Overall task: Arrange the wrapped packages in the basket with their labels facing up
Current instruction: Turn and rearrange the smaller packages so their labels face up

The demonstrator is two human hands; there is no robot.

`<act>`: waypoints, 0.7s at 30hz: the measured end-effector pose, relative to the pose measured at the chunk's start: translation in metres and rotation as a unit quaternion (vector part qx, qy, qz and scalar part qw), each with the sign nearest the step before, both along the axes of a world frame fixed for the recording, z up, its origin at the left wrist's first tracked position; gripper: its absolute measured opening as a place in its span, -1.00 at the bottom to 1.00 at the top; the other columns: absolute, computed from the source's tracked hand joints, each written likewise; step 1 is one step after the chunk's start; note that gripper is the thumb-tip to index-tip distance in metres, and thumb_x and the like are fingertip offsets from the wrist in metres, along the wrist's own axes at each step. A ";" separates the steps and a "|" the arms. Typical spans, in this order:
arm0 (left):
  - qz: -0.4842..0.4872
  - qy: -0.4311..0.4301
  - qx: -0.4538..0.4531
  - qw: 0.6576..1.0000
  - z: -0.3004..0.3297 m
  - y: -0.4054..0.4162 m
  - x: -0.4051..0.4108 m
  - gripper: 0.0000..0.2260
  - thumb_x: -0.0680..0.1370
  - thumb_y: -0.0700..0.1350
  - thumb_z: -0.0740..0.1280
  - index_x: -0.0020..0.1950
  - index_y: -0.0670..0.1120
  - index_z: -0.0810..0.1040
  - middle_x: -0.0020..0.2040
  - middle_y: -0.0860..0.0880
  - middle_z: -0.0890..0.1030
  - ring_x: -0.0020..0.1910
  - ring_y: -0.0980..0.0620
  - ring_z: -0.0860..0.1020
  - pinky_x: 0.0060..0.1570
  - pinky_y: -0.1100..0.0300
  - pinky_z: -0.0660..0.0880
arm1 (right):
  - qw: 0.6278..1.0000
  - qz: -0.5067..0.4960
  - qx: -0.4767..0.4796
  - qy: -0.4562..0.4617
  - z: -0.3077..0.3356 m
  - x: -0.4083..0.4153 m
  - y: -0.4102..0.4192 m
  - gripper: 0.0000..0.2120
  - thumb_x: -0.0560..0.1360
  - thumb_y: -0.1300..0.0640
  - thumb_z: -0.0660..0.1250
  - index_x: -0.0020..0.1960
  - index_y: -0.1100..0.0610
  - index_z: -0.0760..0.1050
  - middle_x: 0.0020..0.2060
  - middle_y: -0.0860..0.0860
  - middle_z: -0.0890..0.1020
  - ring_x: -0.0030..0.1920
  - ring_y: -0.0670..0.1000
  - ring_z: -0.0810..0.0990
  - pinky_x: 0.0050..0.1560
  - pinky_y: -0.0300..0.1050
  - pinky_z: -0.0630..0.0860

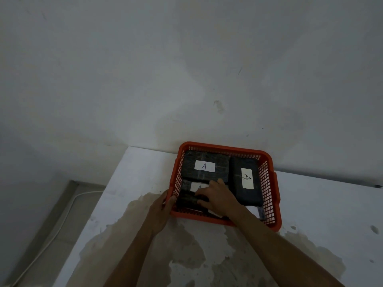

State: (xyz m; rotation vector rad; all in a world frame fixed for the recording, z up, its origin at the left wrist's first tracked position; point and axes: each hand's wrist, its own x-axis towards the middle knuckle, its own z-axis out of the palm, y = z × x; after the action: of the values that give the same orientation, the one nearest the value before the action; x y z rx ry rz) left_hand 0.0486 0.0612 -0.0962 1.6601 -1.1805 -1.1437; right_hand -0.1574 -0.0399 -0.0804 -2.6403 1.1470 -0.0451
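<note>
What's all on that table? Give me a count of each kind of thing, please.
Orange basket: 1
Dark wrapped packages in the basket with a white label showing: 3, namely the back-left package, the right package and the front-left package under the right hand
Hands: 2, with the left hand on the basket's corner
Total: 6
More may lie hidden near the basket's front edge.

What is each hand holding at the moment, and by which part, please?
The left hand grips the orange basket by its near-left rim. The right hand rests on the front-left package; no clear grasp.

dim room, stained white table [310,214] against scuffed wall [186,69].
</note>
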 end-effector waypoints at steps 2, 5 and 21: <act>0.002 0.009 -0.001 1.000 0.000 0.000 0.000 -0.77 0.62 0.01 0.18 0.28 0.17 0.42 0.12 0.16 0.59 0.07 0.26 0.60 -0.06 0.40 0.55 | 1.000 -0.004 0.001 -0.015 0.000 -0.001 0.002 -0.79 0.55 -0.13 0.27 0.16 -0.12 0.47 -0.03 0.09 0.54 0.01 0.10 0.39 -0.08 -0.06 0.23; 0.007 0.027 -0.003 1.000 -0.001 0.000 0.000 -0.75 0.63 0.00 0.18 0.30 0.13 0.44 0.11 0.17 0.60 0.08 0.27 0.60 -0.08 0.42 0.54 | 0.999 0.008 0.001 -0.031 -0.001 -0.001 0.005 -0.83 0.55 -0.09 0.28 0.09 -0.08 0.52 -0.01 0.03 0.59 0.03 0.07 0.46 0.05 -0.01 0.30; 0.015 0.056 -0.001 0.998 -0.008 0.000 0.001 -0.77 0.62 -0.01 0.19 0.27 0.11 0.46 0.14 0.05 0.63 0.07 0.13 0.64 -0.06 0.29 0.59 | 1.000 0.011 0.028 -0.009 -0.008 -0.003 -0.005 -0.73 0.52 -0.14 0.32 0.17 -0.10 0.59 0.03 -0.05 0.65 0.08 0.05 0.47 0.06 -0.04 0.23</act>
State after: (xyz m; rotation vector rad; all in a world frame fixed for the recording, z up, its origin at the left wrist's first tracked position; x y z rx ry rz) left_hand 0.0496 0.0611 -0.1040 1.5864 -1.0832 -1.2002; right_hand -0.1606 -0.0451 -0.0888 -2.5981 1.0978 -0.0322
